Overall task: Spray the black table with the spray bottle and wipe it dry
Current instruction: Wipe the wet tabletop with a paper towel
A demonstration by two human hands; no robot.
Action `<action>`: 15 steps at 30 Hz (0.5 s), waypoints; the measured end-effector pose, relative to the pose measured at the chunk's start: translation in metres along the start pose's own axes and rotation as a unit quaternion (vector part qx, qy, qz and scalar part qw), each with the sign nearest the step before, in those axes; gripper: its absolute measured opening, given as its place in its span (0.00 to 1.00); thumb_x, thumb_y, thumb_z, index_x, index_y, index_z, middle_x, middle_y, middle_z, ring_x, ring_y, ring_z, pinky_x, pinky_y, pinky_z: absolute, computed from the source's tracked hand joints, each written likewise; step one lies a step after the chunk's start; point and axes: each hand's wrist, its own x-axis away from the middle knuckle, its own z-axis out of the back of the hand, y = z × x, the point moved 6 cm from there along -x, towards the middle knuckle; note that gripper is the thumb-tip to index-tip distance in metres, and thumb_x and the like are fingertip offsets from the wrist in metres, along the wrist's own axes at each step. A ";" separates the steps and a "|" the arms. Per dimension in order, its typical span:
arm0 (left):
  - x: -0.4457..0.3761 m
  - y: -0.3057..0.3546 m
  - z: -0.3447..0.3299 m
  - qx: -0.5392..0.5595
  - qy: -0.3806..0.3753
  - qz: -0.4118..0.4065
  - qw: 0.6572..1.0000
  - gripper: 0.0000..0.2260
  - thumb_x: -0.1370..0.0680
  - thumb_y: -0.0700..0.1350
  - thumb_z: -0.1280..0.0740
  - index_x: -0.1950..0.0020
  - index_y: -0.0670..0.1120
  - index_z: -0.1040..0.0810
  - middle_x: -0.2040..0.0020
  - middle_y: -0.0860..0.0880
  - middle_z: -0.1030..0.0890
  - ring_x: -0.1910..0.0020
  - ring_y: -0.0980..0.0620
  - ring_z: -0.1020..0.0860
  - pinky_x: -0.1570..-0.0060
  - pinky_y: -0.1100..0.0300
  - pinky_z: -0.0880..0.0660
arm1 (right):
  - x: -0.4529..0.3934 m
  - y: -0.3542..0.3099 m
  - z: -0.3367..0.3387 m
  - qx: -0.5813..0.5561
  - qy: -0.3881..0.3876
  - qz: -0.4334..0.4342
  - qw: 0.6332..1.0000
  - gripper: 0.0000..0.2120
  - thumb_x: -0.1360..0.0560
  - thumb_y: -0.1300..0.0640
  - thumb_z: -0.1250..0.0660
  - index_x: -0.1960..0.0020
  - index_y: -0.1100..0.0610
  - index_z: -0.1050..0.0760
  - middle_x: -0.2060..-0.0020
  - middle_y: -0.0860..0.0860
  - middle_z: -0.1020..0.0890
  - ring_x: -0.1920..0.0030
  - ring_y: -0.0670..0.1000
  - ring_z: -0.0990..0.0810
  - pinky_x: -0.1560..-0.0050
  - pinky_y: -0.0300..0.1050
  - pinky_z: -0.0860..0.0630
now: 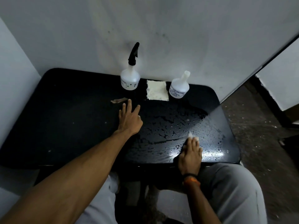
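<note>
Bare forearms; orange-black wristband point(191, 181); grey trousers point(229, 191).

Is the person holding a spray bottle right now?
No, both spray bottles stand untouched by the wall, away from the hands.

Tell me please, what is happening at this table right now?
A person is cleaning a black table. The right hand presses a white cloth flat on the near right part, which is covered with droplets. The left hand rests open on the middle of the table. At the back, by the wall, stand a spray bottle with a black nozzle and a second bottle, with a folded white cloth between them. The wet area is not yet dry.
</note>
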 end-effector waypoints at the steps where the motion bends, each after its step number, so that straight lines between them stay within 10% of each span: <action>1: 0.000 0.001 0.001 0.003 -0.004 -0.002 1.000 0.25 0.17 0.45 0.44 0.19 0.50 0.43 0.17 0.44 0.57 0.19 0.40 0.57 0.21 0.43 0.53 | -0.012 0.000 -0.001 0.006 -0.002 -0.025 1.000 0.34 0.25 0.64 0.40 0.21 0.61 0.44 0.21 0.58 0.42 0.20 0.56 0.48 0.21 0.57 0.53; 5: 0.002 0.002 0.003 0.004 -0.016 0.000 1.000 0.25 0.16 0.45 0.44 0.19 0.50 0.43 0.17 0.43 0.56 0.19 0.41 0.57 0.21 0.43 0.54 | -0.045 -0.044 -0.017 0.012 -0.042 -0.045 0.998 0.36 0.24 0.63 0.38 0.20 0.63 0.49 0.20 0.60 0.46 0.20 0.60 0.50 0.21 0.59 0.55; 15: -0.001 -0.001 0.001 0.016 -0.020 0.019 0.999 0.24 0.17 0.46 0.43 0.20 0.49 0.41 0.18 0.43 0.51 0.19 0.40 0.51 0.22 0.45 0.51 | 0.051 -0.179 -0.060 -0.058 -0.172 0.336 0.924 0.39 0.34 0.67 0.37 0.22 0.60 0.38 0.21 0.57 0.39 0.20 0.60 0.49 0.21 0.61 0.54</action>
